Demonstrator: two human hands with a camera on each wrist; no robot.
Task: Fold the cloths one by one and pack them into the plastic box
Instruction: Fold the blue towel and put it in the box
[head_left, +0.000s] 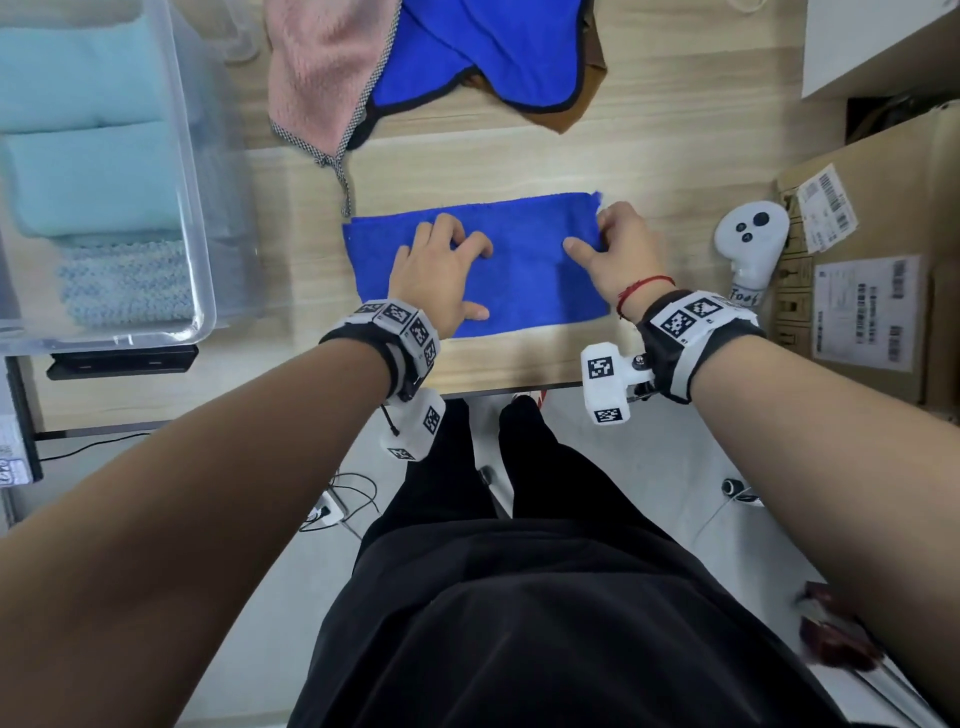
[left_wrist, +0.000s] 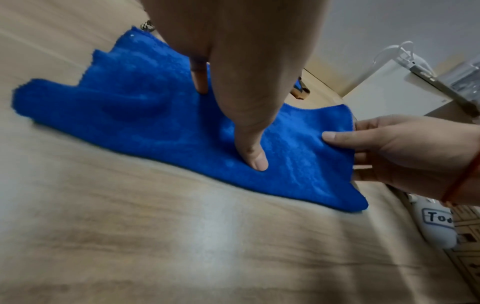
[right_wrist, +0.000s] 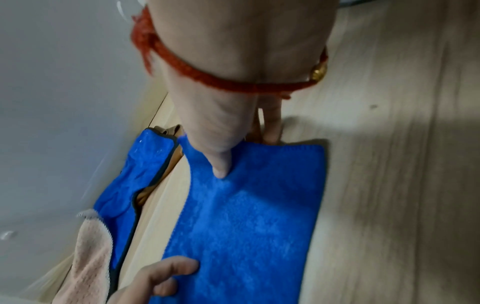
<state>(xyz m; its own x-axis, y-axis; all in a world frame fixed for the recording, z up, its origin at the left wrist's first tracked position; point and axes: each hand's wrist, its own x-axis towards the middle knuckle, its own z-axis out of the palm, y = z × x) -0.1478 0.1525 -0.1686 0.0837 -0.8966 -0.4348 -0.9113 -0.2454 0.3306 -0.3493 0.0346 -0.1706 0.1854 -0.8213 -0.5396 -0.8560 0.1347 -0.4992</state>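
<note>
A blue cloth lies folded into a long strip on the wooden table. My left hand rests on its left half, thumb and bent fingertips pressing it down. At the strip's right end my right hand pinches the edge, thumb on top and fingers underneath. In the right wrist view the thumb presses into the blue cloth. The clear plastic box stands at the left and holds folded light blue cloths.
Behind the strip lie a pink cloth, a blue cloth with dark trim and a brown cloth. A white controller and a cardboard box stand to the right. The table's front edge runs just below my wrists.
</note>
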